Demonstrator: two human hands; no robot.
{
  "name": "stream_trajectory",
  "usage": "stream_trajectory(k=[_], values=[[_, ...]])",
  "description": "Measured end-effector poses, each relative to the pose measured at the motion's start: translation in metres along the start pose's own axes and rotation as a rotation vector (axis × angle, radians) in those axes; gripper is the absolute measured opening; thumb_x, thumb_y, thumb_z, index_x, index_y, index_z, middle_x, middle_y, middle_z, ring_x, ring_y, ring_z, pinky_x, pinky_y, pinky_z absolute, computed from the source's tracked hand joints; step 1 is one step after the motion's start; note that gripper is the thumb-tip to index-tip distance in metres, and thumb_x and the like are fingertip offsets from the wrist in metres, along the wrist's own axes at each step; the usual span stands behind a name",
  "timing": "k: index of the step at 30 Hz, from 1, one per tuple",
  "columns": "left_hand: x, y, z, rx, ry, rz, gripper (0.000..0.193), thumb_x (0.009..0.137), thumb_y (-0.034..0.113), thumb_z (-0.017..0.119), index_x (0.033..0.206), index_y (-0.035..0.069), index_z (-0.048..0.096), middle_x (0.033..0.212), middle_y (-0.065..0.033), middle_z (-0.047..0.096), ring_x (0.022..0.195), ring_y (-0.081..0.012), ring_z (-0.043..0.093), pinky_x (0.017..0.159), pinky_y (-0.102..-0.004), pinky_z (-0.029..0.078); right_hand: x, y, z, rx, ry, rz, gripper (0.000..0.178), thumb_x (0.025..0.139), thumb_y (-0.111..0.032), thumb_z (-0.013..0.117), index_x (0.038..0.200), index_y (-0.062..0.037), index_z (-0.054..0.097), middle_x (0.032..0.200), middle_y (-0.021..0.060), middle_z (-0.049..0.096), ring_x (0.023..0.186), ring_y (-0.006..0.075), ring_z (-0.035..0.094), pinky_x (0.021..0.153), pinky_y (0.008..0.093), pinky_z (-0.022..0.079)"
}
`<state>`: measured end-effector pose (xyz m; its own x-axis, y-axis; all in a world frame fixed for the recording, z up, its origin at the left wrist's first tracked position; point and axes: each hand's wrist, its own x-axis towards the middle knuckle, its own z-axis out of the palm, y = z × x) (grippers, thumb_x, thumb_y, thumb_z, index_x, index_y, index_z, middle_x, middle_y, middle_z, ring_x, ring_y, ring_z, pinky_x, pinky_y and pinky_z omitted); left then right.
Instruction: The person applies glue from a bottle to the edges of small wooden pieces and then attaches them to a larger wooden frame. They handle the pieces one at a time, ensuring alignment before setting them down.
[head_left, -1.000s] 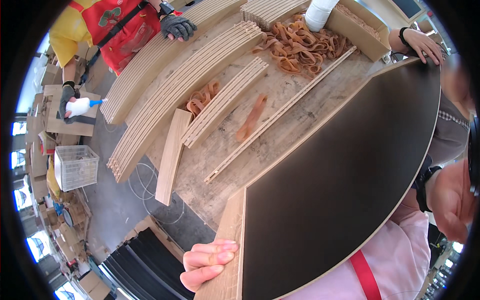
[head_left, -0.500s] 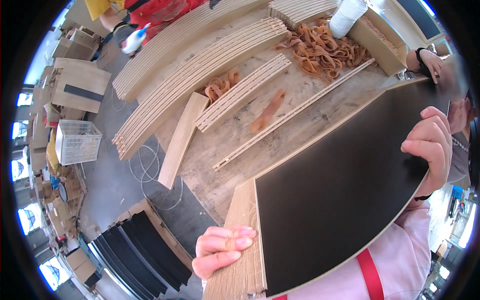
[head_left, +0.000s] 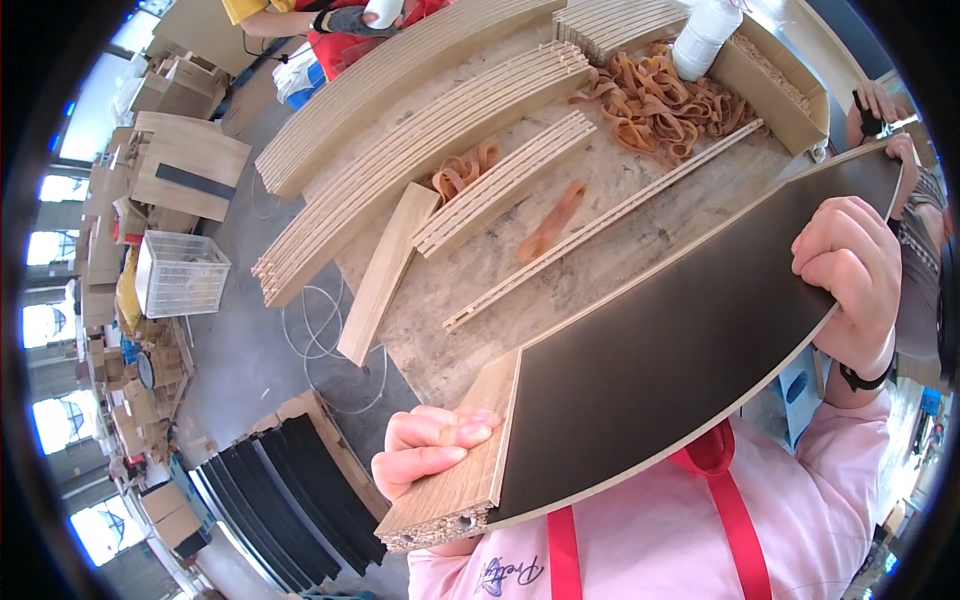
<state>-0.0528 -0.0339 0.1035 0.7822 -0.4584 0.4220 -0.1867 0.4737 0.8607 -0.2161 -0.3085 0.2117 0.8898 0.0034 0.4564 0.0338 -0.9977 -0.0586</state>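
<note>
My left hand (head_left: 432, 450) grips a wood-grain particleboard piece (head_left: 482, 440), thumb on the upper face and fingers curled at its side. The piece lies against the left end of a long black panel (head_left: 660, 360) with a curved near edge and a pale rim. A round hole shows in the board's rough cut end. Toward the panel's right end, my right hand (head_left: 850, 275) is closed around its near edge, with some fingers hidden underneath. The panel is held slanting over the near side of the worktable (head_left: 620, 250).
Curved slatted wood strips (head_left: 430, 170), a loose plank (head_left: 390, 270), a thin strip (head_left: 600, 225) and tangled brown bands (head_left: 665, 105) lie on the table. A co-worker's gloved hand (head_left: 358, 20) holds a white object. Another person's hand (head_left: 903, 155) is by the panel's far right end. Black curved panels (head_left: 285, 500) stand lower left.
The panel and board have tilted, so the board's cut end now shows and the black face looks narrower. My right hand wraps further over the edge. A gloved co-worker's hand has come into view.
</note>
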Motion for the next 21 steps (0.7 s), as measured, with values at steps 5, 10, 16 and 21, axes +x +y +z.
stream_trajectory(k=[5,10,16,21], values=[[-0.002,0.007,-0.006,-0.007,-0.066,-0.044,0.032,0.077,0.009,0.077,0.087,0.002,0.048,0.082,-0.0129,0.055,0.075,-0.0226,0.063,0.069,-0.0391,0.059,0.007,0.009,-0.007,0.081,-0.122,-0.094,0.044,0.056,-0.033,0.075,0.063,-0.0083,0.04,0.062,0.0037,0.047,0.049,0.022,0.048,0.043,0.0328,0.034],[-0.009,0.002,0.001,0.04,-0.024,0.003,0.047,0.064,0.004,0.086,0.088,0.005,0.046,0.082,-0.0086,0.052,0.075,-0.0192,0.062,0.072,-0.0366,0.058,0.001,-0.005,0.002,-0.004,0.04,-0.064,0.063,0.047,-0.049,0.081,0.057,-0.0086,0.033,0.055,0.0035,0.036,0.045,0.0219,0.041,0.041,0.0326,0.029],[-0.008,0.006,-0.005,0.047,-0.126,0.008,0.045,0.066,-0.005,0.081,0.092,0.005,0.045,0.088,-0.013,0.058,0.083,-0.0232,0.065,0.076,-0.0364,0.057,0.003,-0.015,0.001,-0.016,0.078,-0.029,0.063,0.045,-0.045,0.083,0.057,-0.0086,0.033,0.055,0.0045,0.036,0.049,0.0242,0.044,0.045,0.0338,0.033],[-0.004,0.01,-0.007,0.077,-0.171,0.004,0.05,0.065,-0.009,0.08,0.096,0.005,0.044,0.094,-0.0174,0.061,0.087,-0.0235,0.065,0.077,-0.0344,0.055,0.004,-0.024,-0.006,-0.076,0.074,0.013,0.061,0.047,-0.047,0.083,0.059,-0.0088,0.037,0.057,0.0063,0.04,0.052,0.0269,0.047,0.049,0.0347,0.036]])
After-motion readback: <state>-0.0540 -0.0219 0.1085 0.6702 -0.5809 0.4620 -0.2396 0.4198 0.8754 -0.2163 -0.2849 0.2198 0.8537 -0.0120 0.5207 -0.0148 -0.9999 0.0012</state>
